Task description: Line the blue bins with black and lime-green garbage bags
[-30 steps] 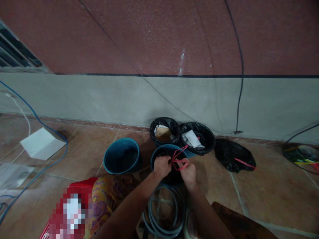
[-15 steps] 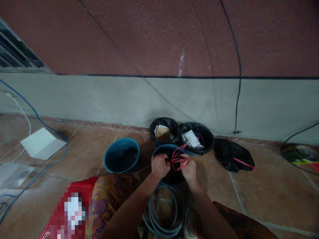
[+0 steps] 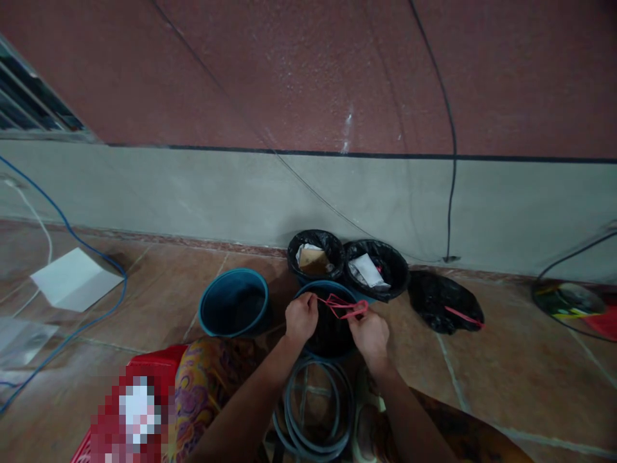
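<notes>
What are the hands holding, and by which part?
A thin, pinkish-red, looped plastic string: the left hand pinches its left side, the right hand its bunched right side.

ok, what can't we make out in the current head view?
All in the head view:
- Exact finger grip of the left hand and right hand on the red string: mostly hidden by the backs of both.
- Bottom of the blue bucket below them: too dark.
- Contents of the black bag on the floor: hidden by its plastic.
- Red container: partly pixelated, cut off by the bottom edge.
</notes>
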Available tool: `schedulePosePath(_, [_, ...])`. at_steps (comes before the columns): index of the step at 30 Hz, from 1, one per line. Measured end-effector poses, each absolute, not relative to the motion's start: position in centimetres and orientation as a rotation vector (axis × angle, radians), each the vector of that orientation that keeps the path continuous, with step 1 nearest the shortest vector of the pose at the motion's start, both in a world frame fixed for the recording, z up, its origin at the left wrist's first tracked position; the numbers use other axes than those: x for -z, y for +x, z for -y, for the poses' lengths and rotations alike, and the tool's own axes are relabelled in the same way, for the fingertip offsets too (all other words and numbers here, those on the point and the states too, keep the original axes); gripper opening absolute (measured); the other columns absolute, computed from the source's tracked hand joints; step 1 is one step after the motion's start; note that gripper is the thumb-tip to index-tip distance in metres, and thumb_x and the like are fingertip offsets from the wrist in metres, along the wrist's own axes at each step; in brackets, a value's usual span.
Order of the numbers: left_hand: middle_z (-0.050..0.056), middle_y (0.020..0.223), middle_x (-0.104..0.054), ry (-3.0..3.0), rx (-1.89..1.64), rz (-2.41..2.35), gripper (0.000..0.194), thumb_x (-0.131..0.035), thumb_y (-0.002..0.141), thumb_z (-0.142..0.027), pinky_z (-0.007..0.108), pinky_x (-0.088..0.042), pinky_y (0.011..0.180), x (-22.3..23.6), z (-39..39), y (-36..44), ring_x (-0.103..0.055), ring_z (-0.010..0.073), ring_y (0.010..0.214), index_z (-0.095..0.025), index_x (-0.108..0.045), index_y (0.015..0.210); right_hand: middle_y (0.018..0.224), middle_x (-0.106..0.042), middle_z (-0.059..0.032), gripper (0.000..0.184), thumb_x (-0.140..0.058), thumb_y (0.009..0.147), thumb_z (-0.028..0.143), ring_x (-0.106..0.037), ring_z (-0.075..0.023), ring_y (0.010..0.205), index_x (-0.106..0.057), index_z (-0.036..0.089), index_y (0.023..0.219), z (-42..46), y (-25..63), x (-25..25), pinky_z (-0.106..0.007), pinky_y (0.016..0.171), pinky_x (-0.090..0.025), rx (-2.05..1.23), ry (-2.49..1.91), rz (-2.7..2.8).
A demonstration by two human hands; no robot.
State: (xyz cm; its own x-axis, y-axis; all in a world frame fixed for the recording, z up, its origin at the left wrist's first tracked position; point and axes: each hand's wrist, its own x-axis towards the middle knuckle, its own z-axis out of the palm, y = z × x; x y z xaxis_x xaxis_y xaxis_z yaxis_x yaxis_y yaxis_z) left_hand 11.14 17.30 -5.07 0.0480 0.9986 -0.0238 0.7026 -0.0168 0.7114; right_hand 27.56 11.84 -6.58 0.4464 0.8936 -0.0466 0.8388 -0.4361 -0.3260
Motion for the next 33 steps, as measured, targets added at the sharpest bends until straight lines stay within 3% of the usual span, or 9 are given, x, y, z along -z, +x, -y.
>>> schedulePosePath(6, [0.003, 0.081, -0.070, 1.371, -1.028, -1.407, 0.029, -0.047, 0.084, -0.035, 0.025, -0.045, 0.074, 5.7, -17.4, 11.3, -0.062, 0.0156, 0.079, -0.016, -0.066, 0.076, 0.070, -0.068, -0.0125, 0.029, -0.054, 0.083, 0.038, -0.063, -0.0202, 0.063, -0.069, 0.014, 0.077, -11.9, 26.7, 6.8, -0.027, 0.055, -0.036, -0.408, -2.440, 1.386])
schedulePosePath(11, [0.001, 0.057, -0.061, 1.850, -0.635, -1.240, 0.031, -0.059, 0.076, -0.037, 0.028, -0.043, 0.074, 4.4, -16.9, 11.3, -0.058, 0.0143, 0.065, -0.018, -0.058, 0.052, 0.076, -0.068, -0.0031, 0.019, -0.049, 0.084, 0.024, -0.059, -0.0139, 0.060, -0.063, 0.019, 0.095, -12.3, 25.5, 5.8, -0.024, 0.057, -0.032, -0.389, -2.169, 1.422])
schedulePosePath(14, [0.001, 0.049, -0.052, 1.800, -0.713, -1.464, 0.044, -0.054, 0.079, -0.043, 0.031, -0.041, 0.078, 3.5, -17.3, 10.7, -0.057, 0.0151, 0.063, -0.019, -0.044, 0.043, 0.076, -0.068, -0.0022, 0.019, -0.049, 0.084, 0.022, -0.058, -0.0140, 0.061, -0.062, 0.019, 0.096, -12.1, 25.8, 6.1, -0.025, 0.057, -0.031, -0.376, -2.143, 1.393])
schedulePosePath(18, [0.003, 0.062, -0.057, 1.125, -1.087, -1.302, 0.051, -0.041, 0.082, -0.061, 0.029, -0.045, 0.071, 2.7, -17.6, 9.5, -0.058, 0.0149, 0.068, -0.019, -0.042, 0.052, 0.075, -0.067, -0.0027, 0.020, -0.048, 0.080, 0.021, -0.060, -0.0165, 0.066, -0.065, 0.019, 0.093, -11.7, 27.2, 8.1, -0.025, 0.060, -0.035, -0.505, -2.154, 1.239])
schedulePosePath(21, [0.000, 0.060, -0.054, 1.001, -1.007, -1.064, 0.051, -0.045, 0.079, -0.065, 0.026, -0.045, 0.064, 2.4, -17.2, 8.3, -0.055, 0.0123, 0.062, -0.018, -0.049, 0.060, 0.075, -0.068, -0.0033, 0.021, -0.048, 0.079, 0.023, -0.061, -0.0171, 0.068, -0.066, 0.018, 0.088, -11.5, 28.0, 8.9, -0.025, 0.062, -0.039, -0.581, -2.125, 1.100])
schedulePosePath(24, [-0.004, 0.052, -0.050, 1.430, -0.558, -1.101, 0.032, -0.067, 0.068, -0.048, 0.023, -0.038, 0.055, 1.7, -16.6, 7.3, -0.046, 0.0096, 0.052, -0.018, -0.059, 0.065, 0.071, -0.067, -0.0019, 0.023, -0.048, 0.079, 0.025, -0.059, -0.0165, 0.062, -0.067, 0.020, 0.091, -11.6, 28.3, 8.1, -0.026, 0.061, -0.039, -0.489, -2.152, 1.109])
schedulePosePath(27, [-0.004, 0.052, -0.052, 1.789, -0.276, -1.193, 0.017, -0.069, 0.067, -0.032, 0.022, -0.037, 0.059, 0.7, -16.4, 7.1, -0.047, 0.0100, 0.055, -0.019, -0.062, 0.058, 0.073, -0.068, -0.0022, 0.025, -0.047, 0.080, 0.025, -0.060, -0.0164, 0.062, -0.067, 0.021, 0.094, -11.8, 28.2, 7.1, -0.026, 0.062, -0.039, -0.403, -2.159, 1.213])
schedulePosePath(29, [-0.003, 0.053, -0.052, 1.739, -0.395, -1.134, 0.019, -0.064, 0.074, -0.035, 0.023, -0.039, 0.062, 0.1, -16.4, 7.5, -0.048, 0.0104, 0.056, -0.019, -0.066, 0.062, 0.076, -0.069, -0.0036, 0.026, -0.046, 0.081, 0.023, -0.062, -0.0169, 0.067, -0.068, 0.021, 0.095, -11.9, 28.3, 7.2, -0.026, 0.063, -0.039, -0.367, -2.182, 1.257])
schedulePosePath(33, [-0.007, 0.051, -0.043, 1.098, -1.020, -0.928, 0.036, -0.053, 0.084, -0.051, 0.030, -0.047, 0.074, 0.1, -16.6, 7.9, -0.044, 0.0079, 0.051, -0.020, -0.068, 0.094, 0.079, -0.070, -0.0044, 0.025, -0.048, 0.079, 0.020, -0.063, -0.0170, 0.068, -0.069, 0.020, 0.092, -11.6, 29.0, 8.9, -0.025, 0.062, -0.041, -0.434, -2.227, 1.247])
